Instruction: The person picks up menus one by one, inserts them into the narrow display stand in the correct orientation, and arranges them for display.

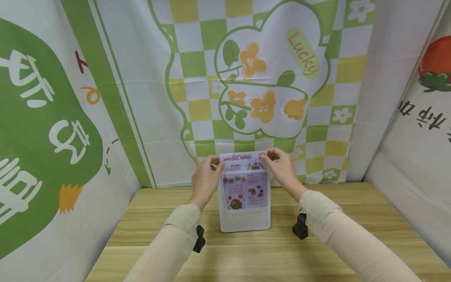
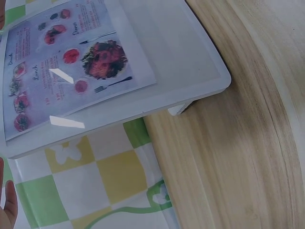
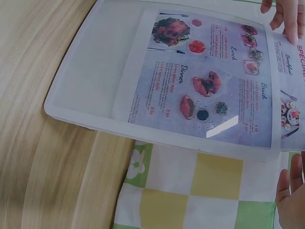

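Note:
A white sign holder (image 1: 244,221) with a clear front stands upright on the wooden table. The printed menu sheet (image 1: 237,166) is partly inside it, its top strip sticking out above the holder's upper edge. At the sheet's upper left corner, my left hand (image 1: 206,180) pinches the paper between thumb and fingers. My right hand (image 1: 283,170) pinches the opposite upper corner, thumb in front. Through the clear panel in the right wrist view, the sheet's lower edge lies well above the bottom of the holder (image 3: 90,71). A small white foot (image 2: 177,109) shows behind the holder in the left wrist view.
The wooden table (image 1: 155,219) runs back to a green and yellow checked cloth (image 1: 197,62) hanging behind the holder. Printed cloth walls (image 1: 119,98) close off both sides. A black wrist device (image 1: 300,226) is on each sleeve.

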### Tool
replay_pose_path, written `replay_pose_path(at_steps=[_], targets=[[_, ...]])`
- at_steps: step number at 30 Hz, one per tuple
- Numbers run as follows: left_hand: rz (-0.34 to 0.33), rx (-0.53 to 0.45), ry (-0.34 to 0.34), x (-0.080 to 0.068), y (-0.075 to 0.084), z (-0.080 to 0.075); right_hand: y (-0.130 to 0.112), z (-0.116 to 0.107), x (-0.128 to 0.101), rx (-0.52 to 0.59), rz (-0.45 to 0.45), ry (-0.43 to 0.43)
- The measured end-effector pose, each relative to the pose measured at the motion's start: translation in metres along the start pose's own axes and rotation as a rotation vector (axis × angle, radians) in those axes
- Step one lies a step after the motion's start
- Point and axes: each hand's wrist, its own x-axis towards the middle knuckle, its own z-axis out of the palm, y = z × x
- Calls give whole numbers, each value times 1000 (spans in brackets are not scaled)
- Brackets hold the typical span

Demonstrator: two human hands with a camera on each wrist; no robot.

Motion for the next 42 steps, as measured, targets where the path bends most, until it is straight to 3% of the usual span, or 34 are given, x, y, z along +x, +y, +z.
replay_pose_path(at_steps=[18,42], targets=[[51,-6,32,-7,-9,3,12,4,-7,-7,-31,-41],[52,51,7,-16,-21,6,37,0,-22,-96,-21,-49]])
